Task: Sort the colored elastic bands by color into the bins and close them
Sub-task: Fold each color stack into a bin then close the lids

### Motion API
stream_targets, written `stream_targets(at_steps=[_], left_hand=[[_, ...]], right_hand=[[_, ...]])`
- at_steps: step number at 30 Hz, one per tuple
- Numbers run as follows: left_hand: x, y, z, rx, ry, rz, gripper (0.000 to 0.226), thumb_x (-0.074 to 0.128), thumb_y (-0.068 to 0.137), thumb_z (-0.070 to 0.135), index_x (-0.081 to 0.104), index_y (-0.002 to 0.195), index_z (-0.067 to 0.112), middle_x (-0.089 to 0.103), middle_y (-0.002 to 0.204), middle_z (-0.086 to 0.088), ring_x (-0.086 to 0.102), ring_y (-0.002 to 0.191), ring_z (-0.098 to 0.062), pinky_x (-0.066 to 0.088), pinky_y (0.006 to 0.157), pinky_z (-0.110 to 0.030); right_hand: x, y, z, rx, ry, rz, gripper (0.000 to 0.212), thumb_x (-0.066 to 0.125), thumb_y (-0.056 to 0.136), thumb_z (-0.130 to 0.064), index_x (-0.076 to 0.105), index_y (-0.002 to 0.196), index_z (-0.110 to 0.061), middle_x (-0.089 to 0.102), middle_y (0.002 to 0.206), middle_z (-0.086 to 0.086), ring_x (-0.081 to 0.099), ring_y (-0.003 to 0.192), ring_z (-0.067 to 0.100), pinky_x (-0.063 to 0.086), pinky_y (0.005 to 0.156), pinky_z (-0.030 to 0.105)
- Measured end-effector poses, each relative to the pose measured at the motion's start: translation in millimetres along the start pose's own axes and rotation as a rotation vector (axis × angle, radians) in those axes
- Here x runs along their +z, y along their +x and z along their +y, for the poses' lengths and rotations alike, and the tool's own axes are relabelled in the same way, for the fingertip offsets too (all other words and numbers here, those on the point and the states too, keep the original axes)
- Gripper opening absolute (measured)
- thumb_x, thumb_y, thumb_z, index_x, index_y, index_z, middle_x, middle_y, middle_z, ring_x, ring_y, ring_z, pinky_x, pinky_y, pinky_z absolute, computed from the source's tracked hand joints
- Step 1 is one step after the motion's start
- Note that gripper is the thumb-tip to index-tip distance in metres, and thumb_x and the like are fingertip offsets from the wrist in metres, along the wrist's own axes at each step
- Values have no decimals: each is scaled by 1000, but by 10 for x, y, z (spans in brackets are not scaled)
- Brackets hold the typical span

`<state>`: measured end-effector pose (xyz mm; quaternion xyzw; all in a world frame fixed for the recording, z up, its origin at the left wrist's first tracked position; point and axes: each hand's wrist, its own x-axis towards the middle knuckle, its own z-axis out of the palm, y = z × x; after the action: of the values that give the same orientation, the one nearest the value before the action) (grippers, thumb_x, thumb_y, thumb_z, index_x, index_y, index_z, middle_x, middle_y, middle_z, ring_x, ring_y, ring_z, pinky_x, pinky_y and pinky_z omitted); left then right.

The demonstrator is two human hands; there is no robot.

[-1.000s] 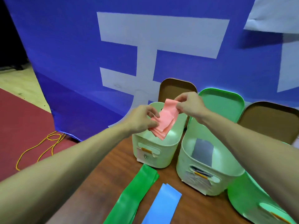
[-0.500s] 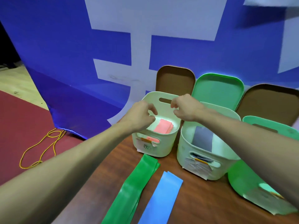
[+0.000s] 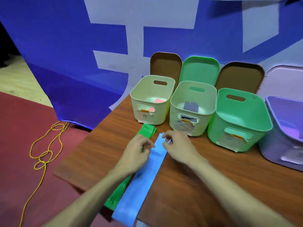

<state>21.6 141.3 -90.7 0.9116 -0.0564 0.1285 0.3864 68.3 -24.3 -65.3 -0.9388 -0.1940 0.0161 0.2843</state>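
long flat blue band (image 3: 139, 182), rounded cream bin (image 3: 163, 113)

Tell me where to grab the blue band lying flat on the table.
Pinch its far short end, toward the bins, from above and from the right. The blue band lies flat and thin, so only an edge lifts; the green band crowds its left side.
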Motion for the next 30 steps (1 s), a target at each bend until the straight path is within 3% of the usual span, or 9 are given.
stream_targets(at_steps=[4,8,11,14,19,23,28,30], left_hand=[[290,-274,-193,-111,104,-108,32,43,71,11,64,90,25,57,95,7,54,93,-10,44,88,-29],[427,-386,-250,2,353,-48,40,32,75,23,61,102,21,55,104,5,49,97,-19,42,84,-35],[450,-359,-240,-36,339,-4,36,36,75,18,60,103,17,54,106,3,47,98,-19,40,86,-35],[451,-357,-249,-62,299,-1,35,39,75,17,57,105,18,52,107,4,45,101,-16,37,90,-32],[448,-364,-279,-69,230,10,34,40,73,15,54,104,20,49,106,6,44,101,-12,37,91,-29],[442,-374,-274,-63,239,7,34,39,73,16,54,104,20,49,106,7,46,102,-13,35,92,-28],[395,-372,-265,-48,233,-42,40,35,71,15,58,104,20,52,108,8,47,106,-11,32,89,-27],[386,-383,-247,-40,269,-73,40,38,71,15,57,106,21,52,110,8,47,110,-13,33,89,-30]], right_hand=[[336,-220,347,234,135,24,31,60,85,-16,63,115,-15,61,107,2,58,102,17,40,88,21],[328,39,374,491,434,225,35,58,86,-21,60,120,-15,68,102,2,59,104,19,41,81,25],[471,197,388,462,258,200,45,56,87,-33,53,129,-18,63,111,3,56,112,23,43,89,32],[608,193,390,431,0,203,44,54,86,-46,53,126,-28,52,120,2,53,114,26,42,88,36],[545,227,456,402,26,187,29,61,83,-47,60,109,-34,51,119,-2,59,103,26,36,75,29],[518,193,398,383,89,226,13,64,82,-37,56,90,-31,54,106,-10,59,93,20,35,69,28],[435,199,236,385,222,123,23,54,80,-6,53,93,-24,61,97,-1,58,96,22,39,68,31],[318,131,193,402,316,134,26,54,78,-5,59,99,-19,63,95,2,58,92,20,40,66,28]])
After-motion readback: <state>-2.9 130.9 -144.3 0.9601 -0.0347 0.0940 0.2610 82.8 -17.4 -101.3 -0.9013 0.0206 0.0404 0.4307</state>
